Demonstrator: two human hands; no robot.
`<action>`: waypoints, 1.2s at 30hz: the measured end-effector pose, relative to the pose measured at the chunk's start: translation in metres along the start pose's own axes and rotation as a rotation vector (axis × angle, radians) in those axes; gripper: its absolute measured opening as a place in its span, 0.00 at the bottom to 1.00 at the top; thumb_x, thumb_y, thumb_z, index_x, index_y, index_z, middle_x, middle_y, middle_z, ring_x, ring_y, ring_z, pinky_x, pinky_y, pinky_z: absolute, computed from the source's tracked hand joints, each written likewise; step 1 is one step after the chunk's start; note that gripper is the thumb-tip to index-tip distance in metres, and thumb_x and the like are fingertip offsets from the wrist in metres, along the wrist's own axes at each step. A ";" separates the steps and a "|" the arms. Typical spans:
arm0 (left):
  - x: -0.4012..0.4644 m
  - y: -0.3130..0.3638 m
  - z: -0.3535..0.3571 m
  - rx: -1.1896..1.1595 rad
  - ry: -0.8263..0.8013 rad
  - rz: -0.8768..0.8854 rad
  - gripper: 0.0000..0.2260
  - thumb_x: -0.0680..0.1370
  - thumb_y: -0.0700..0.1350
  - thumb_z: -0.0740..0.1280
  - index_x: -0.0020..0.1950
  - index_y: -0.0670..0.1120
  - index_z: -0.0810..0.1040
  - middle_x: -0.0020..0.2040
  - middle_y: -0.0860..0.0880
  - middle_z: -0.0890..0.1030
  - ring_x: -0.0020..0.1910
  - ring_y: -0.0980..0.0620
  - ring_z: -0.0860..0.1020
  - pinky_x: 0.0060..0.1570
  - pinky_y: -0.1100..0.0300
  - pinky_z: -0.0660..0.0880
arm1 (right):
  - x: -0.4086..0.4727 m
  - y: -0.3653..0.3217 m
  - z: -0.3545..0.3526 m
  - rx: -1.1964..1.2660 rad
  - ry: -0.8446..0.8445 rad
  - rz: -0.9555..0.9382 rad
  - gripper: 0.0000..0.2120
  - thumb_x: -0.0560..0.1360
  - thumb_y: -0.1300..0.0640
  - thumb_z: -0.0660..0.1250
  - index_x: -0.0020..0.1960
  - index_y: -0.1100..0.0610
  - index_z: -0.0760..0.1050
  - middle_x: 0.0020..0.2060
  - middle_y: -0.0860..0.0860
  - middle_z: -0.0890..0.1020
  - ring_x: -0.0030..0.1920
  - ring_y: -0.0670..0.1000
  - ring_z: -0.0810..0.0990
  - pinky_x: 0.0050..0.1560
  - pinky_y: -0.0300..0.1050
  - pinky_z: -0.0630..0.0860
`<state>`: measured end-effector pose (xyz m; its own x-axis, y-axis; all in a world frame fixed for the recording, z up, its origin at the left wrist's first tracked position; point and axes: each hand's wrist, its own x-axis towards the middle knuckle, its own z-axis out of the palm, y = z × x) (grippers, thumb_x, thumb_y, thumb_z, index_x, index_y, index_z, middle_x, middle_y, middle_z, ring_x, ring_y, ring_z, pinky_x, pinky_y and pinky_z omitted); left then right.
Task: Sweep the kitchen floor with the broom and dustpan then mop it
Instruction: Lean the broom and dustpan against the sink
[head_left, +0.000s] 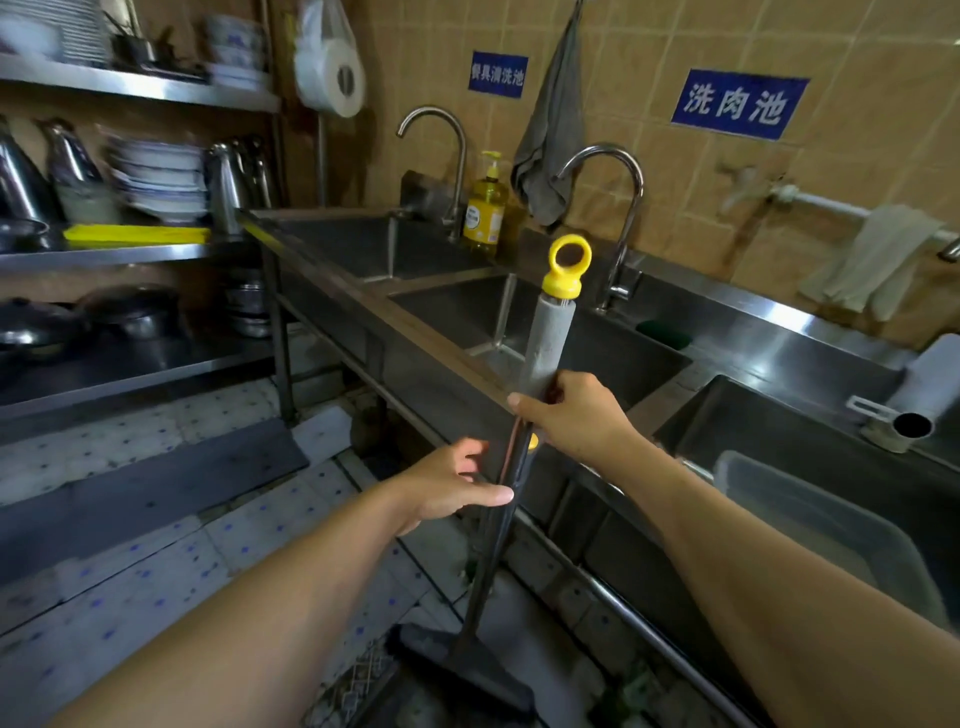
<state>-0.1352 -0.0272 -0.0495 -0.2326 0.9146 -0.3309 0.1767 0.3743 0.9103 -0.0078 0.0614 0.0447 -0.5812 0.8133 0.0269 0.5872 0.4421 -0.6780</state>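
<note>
**Inspector:** Two hands on one tool, then? Report the grip.

**Operator:** I confirm. My right hand (574, 410) has its grip closed round the grey sleeve of the broom handle (545, 343), just below the yellow ring cap (566, 265). My left hand (457, 480) lies lower, fingers mostly straight, thumb against the dark shaft; grip wide, not closed.

**Inspector:** Position of the broom?

**Operator:** Upright, slightly tilted, beside the front edge of the steel counter (415, 332) with its sinks. The broom head (467, 670) rests on the tiled floor (156, 571) near a drain grate (363, 670).

**Inspector:** Progress?

**Operator:** Early, in my judgement. Broom in hand, sweeping under way or about to begin. No dustpan or mop in view; the collecting and all mopping remain.
</note>
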 end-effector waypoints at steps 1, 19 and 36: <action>-0.008 0.005 -0.001 0.008 0.014 -0.029 0.36 0.71 0.51 0.73 0.75 0.52 0.59 0.73 0.48 0.65 0.69 0.51 0.68 0.68 0.55 0.65 | -0.004 -0.003 -0.004 -0.007 -0.021 0.013 0.16 0.73 0.47 0.69 0.54 0.57 0.76 0.44 0.52 0.81 0.46 0.51 0.80 0.44 0.43 0.73; -0.177 0.096 0.068 0.037 -0.051 -0.136 0.26 0.77 0.48 0.68 0.72 0.49 0.63 0.69 0.48 0.72 0.60 0.54 0.71 0.56 0.60 0.65 | -0.176 0.001 -0.096 0.025 -0.007 0.314 0.34 0.72 0.46 0.71 0.74 0.55 0.62 0.68 0.52 0.72 0.67 0.53 0.71 0.63 0.44 0.68; -0.227 0.089 0.228 0.125 -0.280 -0.132 0.22 0.77 0.48 0.67 0.70 0.49 0.67 0.60 0.48 0.76 0.50 0.54 0.77 0.37 0.65 0.67 | -0.349 0.102 -0.172 0.107 0.244 0.708 0.33 0.72 0.48 0.71 0.73 0.55 0.63 0.66 0.55 0.72 0.66 0.55 0.72 0.64 0.46 0.70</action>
<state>0.1513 -0.1666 0.0501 0.0075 0.8569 -0.5154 0.2827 0.4926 0.8231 0.3525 -0.1121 0.0926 0.0632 0.9556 -0.2877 0.7090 -0.2459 -0.6609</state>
